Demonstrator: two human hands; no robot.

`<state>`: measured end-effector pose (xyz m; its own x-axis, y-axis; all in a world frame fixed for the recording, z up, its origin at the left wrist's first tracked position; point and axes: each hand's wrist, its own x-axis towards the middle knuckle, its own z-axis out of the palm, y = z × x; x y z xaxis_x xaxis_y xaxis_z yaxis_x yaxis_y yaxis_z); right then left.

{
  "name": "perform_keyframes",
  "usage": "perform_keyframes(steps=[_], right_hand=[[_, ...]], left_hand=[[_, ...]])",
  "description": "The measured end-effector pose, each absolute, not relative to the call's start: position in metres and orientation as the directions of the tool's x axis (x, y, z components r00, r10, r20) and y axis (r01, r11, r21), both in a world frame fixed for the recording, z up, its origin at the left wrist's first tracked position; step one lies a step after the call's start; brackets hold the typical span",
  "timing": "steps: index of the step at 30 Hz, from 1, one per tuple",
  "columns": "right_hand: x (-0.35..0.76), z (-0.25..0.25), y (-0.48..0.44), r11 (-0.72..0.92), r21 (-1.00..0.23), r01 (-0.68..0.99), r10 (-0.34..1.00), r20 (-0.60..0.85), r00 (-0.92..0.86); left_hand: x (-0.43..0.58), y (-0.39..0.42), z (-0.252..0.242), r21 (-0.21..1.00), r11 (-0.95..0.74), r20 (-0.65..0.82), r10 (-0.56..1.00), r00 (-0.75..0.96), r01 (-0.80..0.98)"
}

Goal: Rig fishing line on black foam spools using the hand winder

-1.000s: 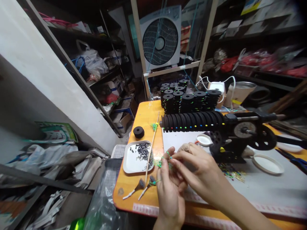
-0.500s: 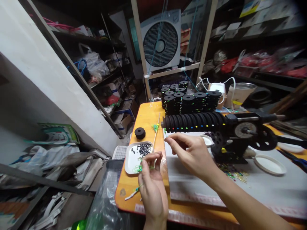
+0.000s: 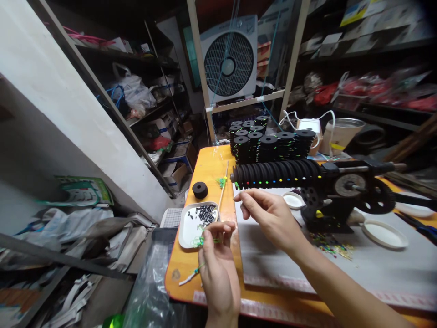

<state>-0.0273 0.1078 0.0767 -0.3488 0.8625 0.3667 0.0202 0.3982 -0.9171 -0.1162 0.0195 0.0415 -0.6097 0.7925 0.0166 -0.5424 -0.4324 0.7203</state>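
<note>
Shelves point(image 3: 375, 54) surround an orange table point(image 3: 208, 164) bearing a white board point(image 3: 269, 259); a fan point(image 3: 228, 61) stands behind. The right hand point(image 3: 273, 216), fingertips pressed together, contents unclear, is below the black roller point(image 3: 278, 174). The left hand point(image 3: 220, 269) pinches green loops point(image 3: 197, 241) above the tray point(image 3: 184, 228).

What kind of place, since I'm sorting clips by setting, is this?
Probably a small workshop: a geared machine, a white tray of small black parts and cluttered shelves suggest it.
</note>
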Motion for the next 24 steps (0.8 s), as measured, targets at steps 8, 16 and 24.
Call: perform_keyframes(steps=[8, 16, 24], right_hand=[[-0.024, 0.066, 0.109, 0.384, -0.919, 0.088, 0.869, 0.328, -0.37], [-0.009, 0.069, 0.078, 0.702, -0.677, 0.223, 0.698, 0.589, -0.408], [-0.011, 0.077, 0.075, 0.643, -0.748, 0.161, 0.707, 0.5, -0.5]], left_hand=[[-0.117, 0.021, 0.041, 0.711, -0.439, 0.03, 0.799, -0.6, -0.55], [-0.108, 0.028, 0.05, 0.684, -0.36, 0.062, 0.896, -0.441, -0.634], [-0.102, 0.027, 0.051, 0.687, -0.261, 0.07, 0.953, -0.295, -0.678]])
